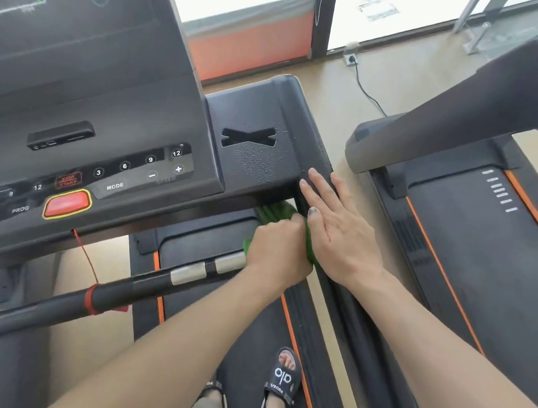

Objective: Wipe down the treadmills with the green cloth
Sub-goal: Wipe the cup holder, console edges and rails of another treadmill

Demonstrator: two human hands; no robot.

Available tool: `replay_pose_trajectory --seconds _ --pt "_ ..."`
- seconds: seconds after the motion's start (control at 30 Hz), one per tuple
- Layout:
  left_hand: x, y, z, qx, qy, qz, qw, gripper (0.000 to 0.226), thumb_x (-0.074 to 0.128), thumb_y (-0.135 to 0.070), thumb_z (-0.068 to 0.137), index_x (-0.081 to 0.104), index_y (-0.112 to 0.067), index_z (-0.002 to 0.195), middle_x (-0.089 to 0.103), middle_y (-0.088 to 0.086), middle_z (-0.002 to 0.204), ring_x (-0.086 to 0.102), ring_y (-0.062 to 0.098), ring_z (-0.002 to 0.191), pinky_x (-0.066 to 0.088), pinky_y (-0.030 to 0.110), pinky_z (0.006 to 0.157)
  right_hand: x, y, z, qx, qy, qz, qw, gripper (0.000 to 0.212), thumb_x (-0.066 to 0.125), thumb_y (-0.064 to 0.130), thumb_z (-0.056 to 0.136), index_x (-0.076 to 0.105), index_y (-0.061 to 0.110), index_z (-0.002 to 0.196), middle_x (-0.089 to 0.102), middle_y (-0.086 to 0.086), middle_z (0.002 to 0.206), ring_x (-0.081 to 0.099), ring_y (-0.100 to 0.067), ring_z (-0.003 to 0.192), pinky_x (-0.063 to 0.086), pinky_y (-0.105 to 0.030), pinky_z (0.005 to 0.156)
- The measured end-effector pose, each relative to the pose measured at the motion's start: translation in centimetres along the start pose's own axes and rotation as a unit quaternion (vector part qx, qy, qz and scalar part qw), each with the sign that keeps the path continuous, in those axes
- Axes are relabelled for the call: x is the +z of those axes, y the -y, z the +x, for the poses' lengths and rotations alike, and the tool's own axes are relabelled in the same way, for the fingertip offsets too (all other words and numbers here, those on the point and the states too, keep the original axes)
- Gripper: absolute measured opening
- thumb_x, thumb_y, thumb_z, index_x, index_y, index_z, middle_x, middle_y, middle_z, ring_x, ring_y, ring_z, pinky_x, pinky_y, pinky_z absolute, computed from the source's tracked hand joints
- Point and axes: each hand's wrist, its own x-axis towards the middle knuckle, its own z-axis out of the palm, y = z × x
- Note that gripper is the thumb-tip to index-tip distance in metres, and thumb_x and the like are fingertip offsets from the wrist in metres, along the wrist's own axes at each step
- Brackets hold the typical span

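Left hand: the left hand point(274, 244) is closed in a fist around the crumpled green cloth point(275, 211), gripping it just below the front right corner of the console.
Right hand: the right hand point(333, 225) lies flat with straight fingers on the black right side rail point(314, 189), holding nothing; its thumb touches the cloth.
Green cloth: bunched between the two hands, directly under the console's right wing; green folds show above the left knuckles and along the edge of the right palm.
Near treadmill: the dark grey treadmill console point(103, 94) fills the left of the view, with green digits on its display, numbered speed keys, a MODE key and a red oval stop button point(67, 205).
Console wing: the black textured cup-holder panel point(260, 133) carries an X-shaped slot and small droplets on its surface.
Handlebar: a black front handlebar with silver grip plates point(188, 274) crosses below the console; a red clip and cord hang on it.
Feet: black strapped sandals point(282, 383) stand on the black running belt with orange edge stripes point(263, 334).
Second treadmill: a second black treadmill point(466, 214) stands parallel on the right.
Floor: a beige floor point(374, 83) with a black cable plugged into a floor socket.
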Motion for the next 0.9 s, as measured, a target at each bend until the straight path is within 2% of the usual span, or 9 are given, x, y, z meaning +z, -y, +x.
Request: replay_pose_trajectory --seconds 0.07,0.17,0.27,0.33,0.43,0.5,0.63,0.73,0.9 --pt "-1.2 1.2 1.7 0.028 0.184 -0.094 0.978 0.023 0.070 -0.029 0.066 0.065 -0.017 0.086 0.068 0.001 0.071 0.068 0.026 0.067 0.047 0.031 0.051 0.0 0.1 0.0 0.000 0.002 -0.001 1.000 0.058 0.012 0.040 0.098 0.028 0.042 0.154 0.008 0.032 0.161 -0.004 0.002 0.151 0.023 -0.022 0.116" --pt "-3.1 3.0 4.3 -0.047 0.461 -0.286 0.839 0.031 0.081 -0.020 0.063 0.075 -0.009 0.091 0.076 0.006 0.084 0.074 0.025 0.079 0.060 0.034 0.073 0.3 0.1 -0.1 0.001 -0.005 -0.004 1.000 0.058 0.012 0.041 0.098 0.027 0.043 0.154 0.007 0.034 0.160 -0.004 0.004 0.150 0.028 -0.026 0.116" --pt "-3.3 3.5 5.0 -0.086 0.553 -0.361 0.746 0.031 0.077 -0.013 0.074 0.075 -0.007 0.105 0.078 0.010 0.098 0.075 0.024 0.085 0.059 0.032 0.083 0.3 -0.1 0.0 -0.001 -0.005 -0.004 1.000 0.058 0.011 0.041 0.098 0.027 0.043 0.154 0.005 0.035 0.160 -0.005 0.005 0.150 0.029 -0.027 0.115" --pt "-2.6 3.0 4.4 -0.058 0.468 -0.321 0.821 0.027 0.080 -0.024 0.069 0.075 -0.013 0.094 0.076 0.004 0.086 0.073 0.022 0.078 0.054 0.027 0.068 0.3 -0.1 0.1 -0.001 -0.010 -0.010 1.000 0.058 0.011 0.041 0.098 0.028 0.042 0.155 0.007 0.033 0.161 -0.003 0.003 0.150 0.029 -0.027 0.116" --pt "-1.3 2.2 1.2 -0.006 0.206 -0.118 0.971 0.038 0.072 -0.046 0.068 0.061 -0.020 0.095 0.069 -0.002 0.081 0.068 0.028 0.073 0.044 0.029 0.057 0.4 0.2 -0.1 0.003 -0.018 -0.021 1.000 0.052 0.020 0.035 0.104 0.030 0.041 0.154 0.010 0.031 0.161 0.001 0.000 0.151 0.029 -0.026 0.115" --pt "-0.5 2.1 -1.3 0.049 0.040 -0.026 0.998 0.048 0.072 -0.053 0.076 0.056 -0.015 0.101 0.069 0.001 0.085 0.069 0.029 0.070 0.040 0.031 0.052 0.5 0.1 -0.3 0.009 -0.024 -0.023 0.999 0.050 0.023 0.033 0.105 0.030 0.041 0.154 0.011 0.031 0.161 0.001 0.000 0.151 0.028 -0.025 0.114" --pt "-2.3 4.1 -3.3 0.136 -0.092 -0.032 0.986 0.039 0.085 -0.037 0.076 0.056 -0.013 0.088 0.062 0.002 0.062 0.062 0.031 0.047 0.036 0.029 0.037 0.7 -0.2 -0.5 -0.007 -0.013 -0.037 0.999 0.056 0.014 0.039 0.101 0.032 0.035 0.155 0.013 0.022 0.164 0.004 -0.005 0.153 0.019 -0.033 0.124" --pt "-6.9 6.4 -3.6 -0.024 -0.146 -0.208 0.967 0.011 0.064 -0.007 0.088 0.054 -0.013 0.087 0.061 0.008 0.060 0.057 0.036 0.053 0.043 0.036 0.047 0.2 0.3 -0.8 0.001 -0.050 0.010 0.999 0.065 0.012 0.042 0.097 0.045 0.023 0.150 0.033 0.007 0.160 0.024 -0.013 0.150 0.015 -0.036 0.124" --pt "-14.7 7.8 -3.6 -0.141 -0.129 -0.543 0.818 0.025 0.050 -0.011 0.100 0.068 -0.027 0.092 0.072 -0.013 0.086 0.063 0.003 0.080 0.054 0.026 0.075 -2.7 2.4 -1.6 0.104 -0.131 0.280 0.945 0.043 0.030 0.026 0.108 0.053 0.015 0.143 0.055 0.003 0.144 0.046 -0.009 0.135 0.028 -0.022 0.115"
